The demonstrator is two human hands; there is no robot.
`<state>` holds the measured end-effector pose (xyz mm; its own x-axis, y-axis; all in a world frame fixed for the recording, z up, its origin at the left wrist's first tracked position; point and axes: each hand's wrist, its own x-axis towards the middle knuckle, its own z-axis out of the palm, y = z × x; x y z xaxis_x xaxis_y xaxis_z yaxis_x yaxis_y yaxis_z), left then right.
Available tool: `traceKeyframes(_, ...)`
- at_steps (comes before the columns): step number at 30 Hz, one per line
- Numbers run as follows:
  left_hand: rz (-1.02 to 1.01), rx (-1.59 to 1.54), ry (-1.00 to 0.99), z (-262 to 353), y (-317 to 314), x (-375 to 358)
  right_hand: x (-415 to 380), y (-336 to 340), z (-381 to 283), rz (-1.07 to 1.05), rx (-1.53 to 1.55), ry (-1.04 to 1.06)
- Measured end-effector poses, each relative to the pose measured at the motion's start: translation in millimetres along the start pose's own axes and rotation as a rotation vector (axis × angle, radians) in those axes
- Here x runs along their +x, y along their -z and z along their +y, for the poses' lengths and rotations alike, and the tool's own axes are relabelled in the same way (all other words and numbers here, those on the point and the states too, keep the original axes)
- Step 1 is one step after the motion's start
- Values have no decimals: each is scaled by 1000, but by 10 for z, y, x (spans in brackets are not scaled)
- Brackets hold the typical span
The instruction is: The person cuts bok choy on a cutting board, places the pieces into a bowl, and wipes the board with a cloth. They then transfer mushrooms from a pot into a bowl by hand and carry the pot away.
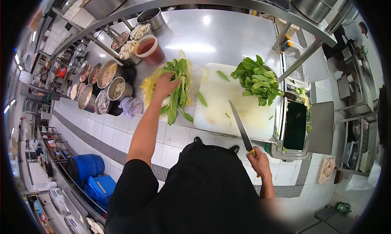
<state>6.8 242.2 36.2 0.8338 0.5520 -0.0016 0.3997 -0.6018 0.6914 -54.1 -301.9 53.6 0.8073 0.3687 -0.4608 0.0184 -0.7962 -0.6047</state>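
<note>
Your left hand (165,85) lies on the bunch of greens (178,91) left of the cutting board (228,107), fingers curled over the stalks. Your right hand (259,162) wraps tight around the knife (240,126), whose blade lies over the board's near edge. A bowl (273,77) at the board's far right corner holds cut leaves (256,81). Far left, a tub (150,50) holds red sauce, and metal pots (108,85) hold other ingredients.

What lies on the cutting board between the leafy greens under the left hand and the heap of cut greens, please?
In the head view, only two stray leaves lie on that stretch of the cutting board; the knife sits nearer its front edge.
</note>
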Motion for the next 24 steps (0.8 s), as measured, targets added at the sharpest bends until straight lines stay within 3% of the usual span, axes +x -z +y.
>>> traceKeyframes(2,103,497,-171,-105,-298,-227,7,-9,-23,-10,-11,7)
traceKeyframes(3,101,495,-176,-147,-286,-200,3,-10,-30,-19,-22,12)
traceKeyframes(5,14,281,68,-331,-116,-101,-41,14,-54,-15,-10,-9)
traceKeyframes(7,26,21,181,-853,112,167,-74,-6,-26,-24,3,-25)
traceKeyframes(9,100,-292,232,-1157,474,249,-71,-51,67,-19,29,-67)
traceKeyframes(14,166,-894,186,-948,1016,176,-94,-29,42,-24,33,-74)
traceKeyframes(22,118,-886,127,-771,1111,241,-18,33,1,-42,-25,-25)
traceKeyframes(24,63,-758,140,-794,994,241,-14,37,-1,-46,12,-47)
